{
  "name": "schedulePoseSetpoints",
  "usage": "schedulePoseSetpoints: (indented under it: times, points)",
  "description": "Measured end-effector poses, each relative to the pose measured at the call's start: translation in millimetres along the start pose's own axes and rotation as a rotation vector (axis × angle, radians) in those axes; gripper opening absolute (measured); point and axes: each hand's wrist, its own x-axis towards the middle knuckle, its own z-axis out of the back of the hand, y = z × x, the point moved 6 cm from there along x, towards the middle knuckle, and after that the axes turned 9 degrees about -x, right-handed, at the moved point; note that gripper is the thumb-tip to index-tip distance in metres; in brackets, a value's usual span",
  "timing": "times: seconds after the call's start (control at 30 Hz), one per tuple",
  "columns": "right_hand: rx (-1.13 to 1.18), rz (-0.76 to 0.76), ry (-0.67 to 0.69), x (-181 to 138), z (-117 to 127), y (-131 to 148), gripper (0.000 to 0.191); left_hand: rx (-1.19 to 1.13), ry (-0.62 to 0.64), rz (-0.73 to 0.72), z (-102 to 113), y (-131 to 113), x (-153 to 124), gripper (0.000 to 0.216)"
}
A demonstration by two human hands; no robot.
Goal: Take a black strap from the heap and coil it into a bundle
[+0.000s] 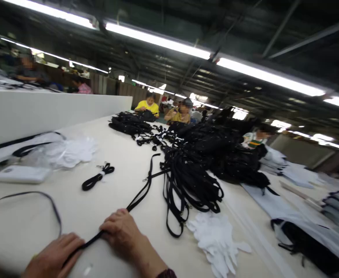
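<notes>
A narrow black strap [92,240] runs across the near part of the white table between my two hands. My left hand [56,253] is closed on it at the bottom left, and my right hand [121,231] grips it a little farther up. Beyond my right hand the strap goes on to a small metal clip by the big heap of black straps [192,181]. Left of my left hand, a loop of black strap [51,202] curves over the tabletop. One folded, bound strap bundle [96,178] lies alone ahead of my hands.
White cut pieces lie in a pile [215,239] at right and another [66,150] at left, near a white flat object [21,173]. A low white partition [56,112] borders the left. Black bags [215,143] are heaped mid-table. Several people sit farther back.
</notes>
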Motion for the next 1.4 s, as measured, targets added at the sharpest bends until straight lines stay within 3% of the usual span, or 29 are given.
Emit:
schedulePoseSetpoints:
  times: [0.13,0.33,0.6,0.73,0.9,1.23,1.4]
  points:
    - [0.102,-0.090,-0.027,4,-9,6,0.007,0.010,0.195,0.049,6,-2,0,0.021]
    - [0.147,-0.108,-0.089,-1,-2,6,0.008,-0.037,0.311,0.161,28,-13,0,0.028]
    - [0.135,-0.104,-0.098,-1,-1,7,0.015,-0.092,0.456,0.112,39,1,-14,0.055]
    - [0.128,-0.107,-0.095,0,-1,8,0.013,-0.019,0.395,0.053,38,7,-17,0.065]
    - [0.091,-0.112,-0.099,-3,1,7,0.014,0.088,0.251,0.029,42,5,-19,0.029]
    - [0.048,-0.179,-0.130,-10,4,-5,0.017,0.100,0.295,0.063,41,-14,-28,0.021]
    - [0.025,-0.184,-0.106,-15,-3,-3,0.014,0.124,0.210,0.074,24,-10,-24,0.064]
